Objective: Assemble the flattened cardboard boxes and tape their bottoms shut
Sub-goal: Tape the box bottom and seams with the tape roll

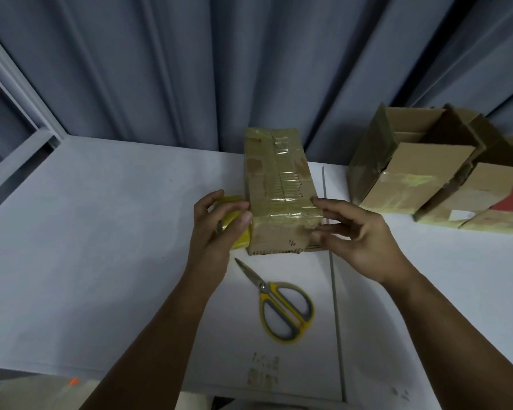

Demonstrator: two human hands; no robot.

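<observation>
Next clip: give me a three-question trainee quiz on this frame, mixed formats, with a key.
1. True or false: the scissors lie on the table with blades together, nearer the person than the taped box.
2. What does the left hand hold against the taped box? A the scissors; B a yellow tape roll; C a marker.
3. Fill in: the other cardboard boxes stand on the table to the ____ of the taped box.

Key: 1 true; 2 B; 3 right.
</observation>
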